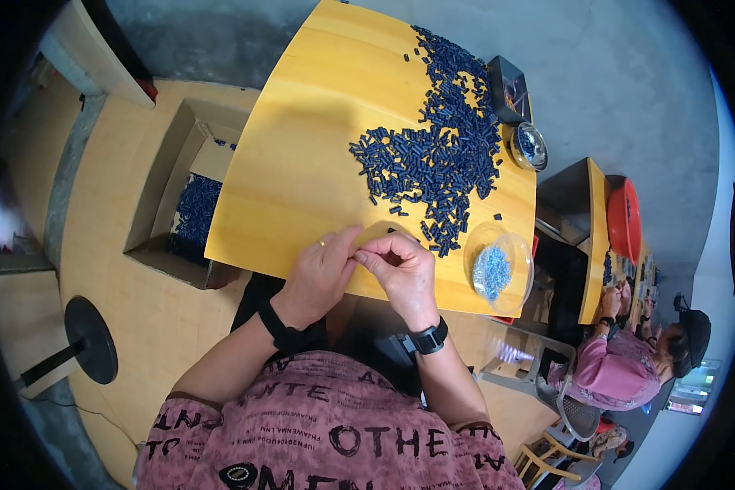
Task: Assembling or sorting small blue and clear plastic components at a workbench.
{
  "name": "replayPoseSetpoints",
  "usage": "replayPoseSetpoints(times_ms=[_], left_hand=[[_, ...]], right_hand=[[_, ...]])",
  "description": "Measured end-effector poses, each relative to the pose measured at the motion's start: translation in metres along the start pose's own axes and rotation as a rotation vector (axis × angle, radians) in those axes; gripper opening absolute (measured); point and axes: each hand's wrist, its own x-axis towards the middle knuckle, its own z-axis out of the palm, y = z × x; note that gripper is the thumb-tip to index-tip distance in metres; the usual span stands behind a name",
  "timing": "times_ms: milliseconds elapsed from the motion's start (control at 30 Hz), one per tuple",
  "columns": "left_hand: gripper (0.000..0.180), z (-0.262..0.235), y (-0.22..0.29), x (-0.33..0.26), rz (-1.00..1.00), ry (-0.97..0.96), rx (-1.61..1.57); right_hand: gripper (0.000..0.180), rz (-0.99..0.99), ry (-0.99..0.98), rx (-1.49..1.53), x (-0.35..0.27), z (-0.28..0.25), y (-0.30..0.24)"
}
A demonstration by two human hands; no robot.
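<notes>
Close to the near edge of the yellow table (282,139), my two hands meet at the fingertips. My left hand (314,279), with a ring on a finger, is closed in a pinch. Against it, my right hand (407,279) pinches with thumb and forefinger. Whatever is between the fingers is too small or hidden to make out. Beyond them spreads a heap of small dark cylindrical pieces (429,159). Right of my right hand stands a clear round dish (522,287) holding tiny silvery-blue parts (492,273).
A cardboard box (151,192) with more dark pieces stands left of the table. A black tray (506,72) and a metal bowl (518,153) sit along the right edge. Farther right, a person in pink (616,367) works at another table with a red basin (622,220).
</notes>
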Motion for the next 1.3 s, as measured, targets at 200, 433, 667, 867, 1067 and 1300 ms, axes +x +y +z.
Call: replayPoseSetpoints(times_ms=[200,433,667,867,1067,1300], left_hand=[[0.047,-0.003,-0.001,-0.001,-0.042,-0.049,0.006],[0.046,-0.001,-0.001,0.003,-0.004,-0.018,0.010],[0.042,0.001,-0.001,0.002,0.016,0.013,0.037],[0.019,-0.032,-0.001,-0.007,-0.232,0.118,-0.099],[0.013,-0.117,-0.033,-0.019,-0.425,0.515,0.004],[0.024,-0.125,-0.039,-0.021,-0.410,0.529,0.106]], right_hand=[[0.012,0.183,-0.123,-0.041,0.011,-0.005,-0.009],[0.016,0.097,-0.126,-0.147,0.016,-0.003,-0.003],[0.012,0.091,-0.112,-0.116,0.011,-0.004,0.007],[0.008,-0.325,0.212,-0.457,0.026,-0.017,-0.009],[0.012,-0.445,0.243,-0.659,0.043,-0.028,0.002],[0.011,-0.493,0.224,-0.741,0.048,-0.025,0.004]])
